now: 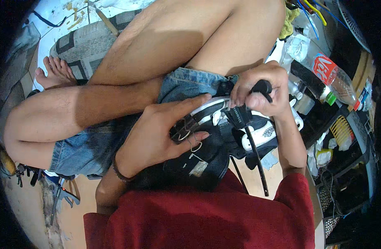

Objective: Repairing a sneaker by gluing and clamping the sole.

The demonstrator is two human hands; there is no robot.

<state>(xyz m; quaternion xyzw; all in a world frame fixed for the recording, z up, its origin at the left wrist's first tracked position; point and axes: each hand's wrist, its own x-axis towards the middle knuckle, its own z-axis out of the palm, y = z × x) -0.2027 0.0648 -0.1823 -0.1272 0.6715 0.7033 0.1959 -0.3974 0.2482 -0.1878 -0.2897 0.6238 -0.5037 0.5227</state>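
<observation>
One head-worn fisheye camera looks steeply down, close over the person's lap, onto the left hand (157, 133), right hand (257, 93) and black-and-white shoe (261, 135); edges bend outward.

A red short-sleeved shirt (207, 216) is worn up top, sleeves ending above the elbows. Faded blue denim shorts (91, 145) with frayed hems are seen on the legs. A thin dark bracelet (119, 173) is wrapped round the left wrist. No shoes are worn, feet left bare.
</observation>
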